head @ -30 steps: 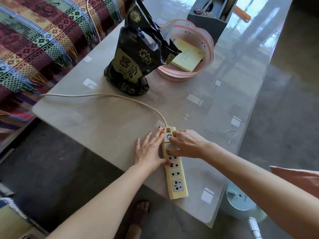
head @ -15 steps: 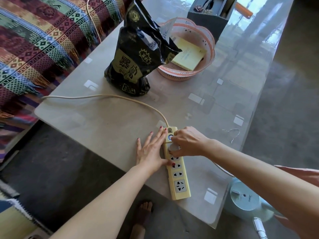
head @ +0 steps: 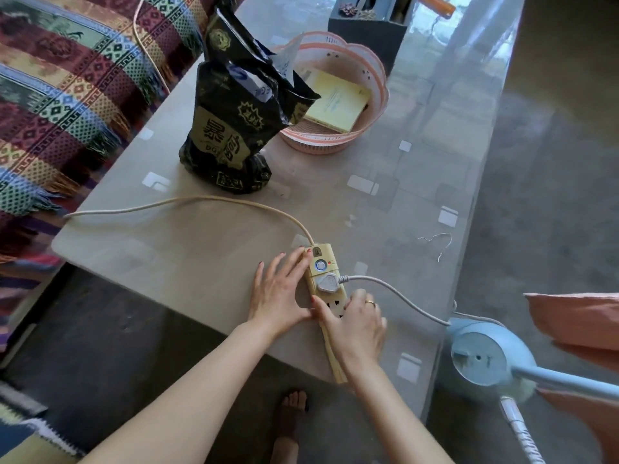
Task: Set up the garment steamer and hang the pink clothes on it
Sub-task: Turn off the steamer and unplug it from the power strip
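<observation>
A yellow power strip (head: 322,264) lies near the table's front edge, its round button ringed in blue. The steamer's white plug (head: 328,283) sits in its top socket. A grey cord (head: 398,294) runs right to the pale blue steamer base (head: 482,349) on the floor, with its pole (head: 569,380) and hose (head: 519,426). Pink clothes (head: 582,316) show at the right edge. My left hand (head: 278,291) lies flat against the strip's left side. My right hand (head: 356,324) straddles the strip below the plug, thumb across it, fingers bent over its right edge.
A black and gold bag (head: 231,128) stands on the grey table (head: 201,249), beside a pink basket (head: 378,105) holding a yellow booklet. A dark box (head: 365,35) stands behind. A patterned blanket (head: 67,95) covers the sofa on the left. A thin wire piece (head: 438,242) lies near the right edge.
My right hand has let go of the plug and slid back down the strip, uncovering the seated plug and its cord. My left hand has stayed flat beside the strip.
</observation>
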